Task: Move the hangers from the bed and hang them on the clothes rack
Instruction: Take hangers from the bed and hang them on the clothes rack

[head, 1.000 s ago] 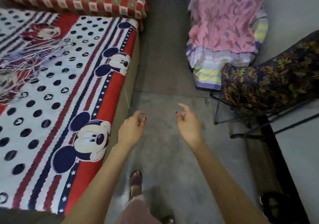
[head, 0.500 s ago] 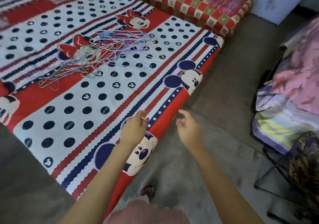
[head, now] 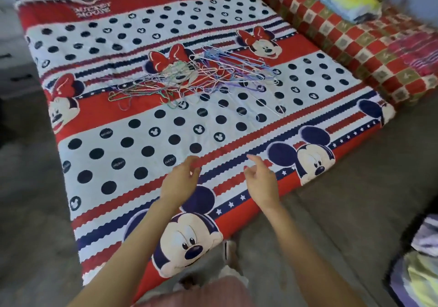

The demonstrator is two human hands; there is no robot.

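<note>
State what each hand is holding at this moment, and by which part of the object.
Nothing is held. The left hand and right hand hover over the near edge of the bed, fingers loosely curled; the hangers lie untouched farther up.

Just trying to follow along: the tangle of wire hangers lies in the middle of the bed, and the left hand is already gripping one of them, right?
Not quite. The hangers do lie mid-bed, but the head view shows the left hand holding nothing, its fingers loose, well short of the pile. The right hand is empty too.
</note>
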